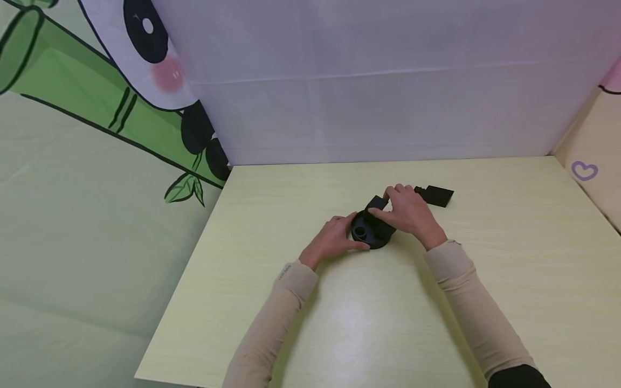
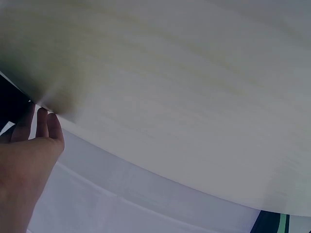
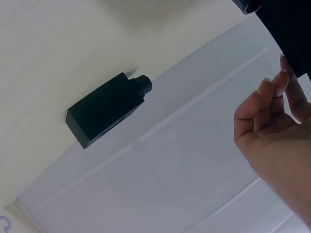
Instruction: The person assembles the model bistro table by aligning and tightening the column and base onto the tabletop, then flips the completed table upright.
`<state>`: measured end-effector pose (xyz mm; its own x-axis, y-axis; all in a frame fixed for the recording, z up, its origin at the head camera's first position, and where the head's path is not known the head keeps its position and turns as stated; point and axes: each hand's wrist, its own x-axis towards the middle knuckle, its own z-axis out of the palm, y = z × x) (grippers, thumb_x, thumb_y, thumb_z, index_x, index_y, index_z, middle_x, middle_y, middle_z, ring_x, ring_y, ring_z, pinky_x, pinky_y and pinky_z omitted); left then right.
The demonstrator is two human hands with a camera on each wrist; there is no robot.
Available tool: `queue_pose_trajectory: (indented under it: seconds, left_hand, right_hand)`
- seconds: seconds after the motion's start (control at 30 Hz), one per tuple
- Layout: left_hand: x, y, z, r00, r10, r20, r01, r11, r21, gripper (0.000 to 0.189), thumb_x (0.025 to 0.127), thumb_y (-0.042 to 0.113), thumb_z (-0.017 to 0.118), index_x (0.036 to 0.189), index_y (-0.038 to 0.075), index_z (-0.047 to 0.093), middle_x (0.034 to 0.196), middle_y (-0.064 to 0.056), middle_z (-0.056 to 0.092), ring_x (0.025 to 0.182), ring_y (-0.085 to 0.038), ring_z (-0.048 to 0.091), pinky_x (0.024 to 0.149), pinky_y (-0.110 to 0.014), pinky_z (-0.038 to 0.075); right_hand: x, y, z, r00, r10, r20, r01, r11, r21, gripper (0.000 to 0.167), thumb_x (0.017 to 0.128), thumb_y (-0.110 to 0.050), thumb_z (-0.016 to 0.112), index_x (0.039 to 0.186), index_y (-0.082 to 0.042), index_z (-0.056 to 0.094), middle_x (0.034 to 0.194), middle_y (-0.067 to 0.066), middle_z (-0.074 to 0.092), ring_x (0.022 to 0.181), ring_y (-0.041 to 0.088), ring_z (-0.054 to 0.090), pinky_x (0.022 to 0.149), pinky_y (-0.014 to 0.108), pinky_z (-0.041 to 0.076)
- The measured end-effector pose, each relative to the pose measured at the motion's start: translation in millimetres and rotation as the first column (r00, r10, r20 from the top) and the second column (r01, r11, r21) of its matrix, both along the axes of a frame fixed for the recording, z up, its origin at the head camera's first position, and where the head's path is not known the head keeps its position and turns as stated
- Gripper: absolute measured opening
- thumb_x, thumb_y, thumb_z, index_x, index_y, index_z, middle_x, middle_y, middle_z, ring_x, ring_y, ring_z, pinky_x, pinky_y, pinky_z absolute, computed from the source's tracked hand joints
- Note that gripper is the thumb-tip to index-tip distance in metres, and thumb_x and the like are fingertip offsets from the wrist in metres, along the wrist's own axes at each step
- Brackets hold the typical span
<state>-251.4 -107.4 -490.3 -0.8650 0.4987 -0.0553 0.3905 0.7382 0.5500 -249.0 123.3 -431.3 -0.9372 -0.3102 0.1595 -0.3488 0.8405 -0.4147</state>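
Note:
A round black base (image 1: 372, 236) with a raised ring on its top rests on the table in the head view. My left hand (image 1: 331, 238) grips its left side, thumb at the near edge and fingers at the far edge. Over the base's far side, my right hand (image 1: 409, 211) pinches a black rectangular block (image 1: 377, 203) between thumb and fingers. That hand covers much of the block and where it meets the base. The left wrist view catches only the left hand (image 2: 31, 153) beside a dark edge. In the right wrist view, fingertips touch the block (image 3: 291, 34).
A second black block (image 1: 440, 195) with a short round neck lies just beyond the right hand; the right wrist view shows it whole. The pale wooden table (image 1: 349, 323) ends at a white cloth wall (image 1: 388, 118) behind. A printed green cloth hangs at the left.

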Motion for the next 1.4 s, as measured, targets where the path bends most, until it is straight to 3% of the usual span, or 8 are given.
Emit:
queue_pose_trajectory:
  seconds: [0.37, 0.47, 0.6, 0.73, 1.07, 1.4]
  left_hand:
    - [-1.1, -1.6, -1.1, 1.000, 0.003, -0.020, -0.003, 1.000, -0.014, 0.092, 0.086, 0.054, 0.082, 0.158, 0.013, 0.043, 0.141, -0.007, 0.061, 0.135, -0.030, 0.046, 0.110, -0.045, 0.042]
    - [-1.5, -1.3, -1.3, 1.000, 0.000, -0.019, 0.000, 1.000, -0.009, 0.092, 0.086, 0.054, 0.082, 0.158, 0.013, 0.043, 0.142, -0.007, 0.061, 0.136, -0.029, 0.046, 0.110, -0.045, 0.041]
    - [-1.5, -0.8, -0.7, 1.000, 0.000, -0.016, 0.000, 1.000, -0.006, 0.093, 0.085, 0.054, 0.082, 0.158, 0.013, 0.043, 0.141, -0.007, 0.061, 0.135, -0.029, 0.046, 0.109, -0.044, 0.042]
    - [-1.5, -0.5, 0.2, 1.000, -0.001, -0.022, 0.001, 1.000, -0.004, 0.089, 0.085, 0.053, 0.083, 0.157, 0.015, 0.045, 0.137, -0.005, 0.063, 0.133, -0.028, 0.048, 0.108, -0.044, 0.043]
    - [-0.7, -1.2, -1.1, 1.000, -0.005, -0.025, 0.005, 1.000, 0.012, 0.086, 0.085, 0.053, 0.083, 0.154, 0.016, 0.048, 0.132, -0.005, 0.065, 0.131, -0.028, 0.049, 0.106, -0.044, 0.044]
    - [-0.9, -0.8, -1.2, 0.999, -0.009, -0.037, 0.009, 1.000, -0.003, 0.083, 0.085, 0.053, 0.083, 0.152, 0.015, 0.050, 0.133, -0.005, 0.065, 0.131, -0.029, 0.049, 0.107, -0.045, 0.043]
  right_hand:
    - [1.6, -3.1, 1.0, 0.998, 0.007, -0.057, -0.007, 1.000, 0.010, 0.055, 0.094, -0.051, 0.071, 0.104, 0.004, 0.067, 0.102, 0.020, 0.061, 0.100, 0.042, 0.053, 0.089, 0.056, 0.045]
    - [1.7, -2.6, 1.8, 0.998, 0.016, -0.058, -0.016, 1.000, 0.004, 0.060, 0.093, -0.053, 0.071, 0.116, 0.002, 0.068, 0.106, 0.021, 0.062, 0.103, 0.042, 0.053, 0.091, 0.058, 0.043]
    - [0.8, -0.9, 1.6, 0.996, 0.072, -0.047, -0.072, 0.997, -0.009, 0.057, 0.096, -0.042, 0.070, 0.132, 0.001, 0.063, 0.108, 0.022, 0.060, 0.102, 0.040, 0.051, 0.088, 0.056, 0.042]
    - [-0.2, -1.8, 0.7, 0.994, 0.095, -0.057, -0.096, 0.995, -0.011, 0.053, 0.097, -0.042, 0.071, 0.127, 0.001, 0.065, 0.109, 0.022, 0.060, 0.102, 0.040, 0.050, 0.087, 0.054, 0.044]
    - [-0.1, -7.3, -1.1, 0.993, 0.072, -0.094, -0.070, 0.997, 0.024, 0.049, 0.098, -0.043, 0.070, 0.120, 0.001, 0.067, 0.111, 0.021, 0.062, 0.103, 0.042, 0.053, 0.086, 0.057, 0.046]
    - [1.5, -12.5, -2.4, 0.992, 0.081, -0.100, -0.077, 0.996, 0.042, 0.052, 0.099, -0.043, 0.069, 0.124, 0.003, 0.065, 0.108, 0.021, 0.063, 0.103, 0.041, 0.055, 0.088, 0.058, 0.046]
